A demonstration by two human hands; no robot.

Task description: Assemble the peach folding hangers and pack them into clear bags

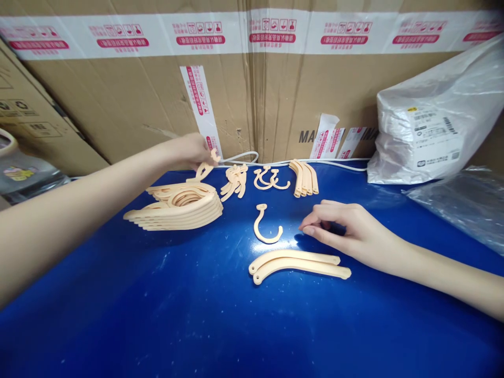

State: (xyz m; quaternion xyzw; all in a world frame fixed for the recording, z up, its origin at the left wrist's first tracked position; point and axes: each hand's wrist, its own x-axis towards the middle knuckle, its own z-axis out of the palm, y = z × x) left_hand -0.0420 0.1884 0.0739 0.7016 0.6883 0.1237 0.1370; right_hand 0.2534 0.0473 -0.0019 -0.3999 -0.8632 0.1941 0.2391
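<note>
My left hand [197, 149] reaches to the back left, its fingers closed on a small beige plastic hanger piece [203, 170]. Just below it lies a stack of beige hanger parts [181, 212]. My right hand [350, 228] hovers low over the blue table, fingers curled in and thumb close to the index finger, with nothing visible in them. Left of its fingertips lies a single beige hanger hook [258, 226]. Two curved hanger arms [299, 261] rest side by side nearer to me.
Along the back sit a pile of small curved pieces [235, 181], several hooks [271, 179] and a row of hanger arms [304, 178]. Behind them run a white cable [334, 165] and a large cardboard box [137, 94]. A plastic-wrapped package [425, 126] stands at right.
</note>
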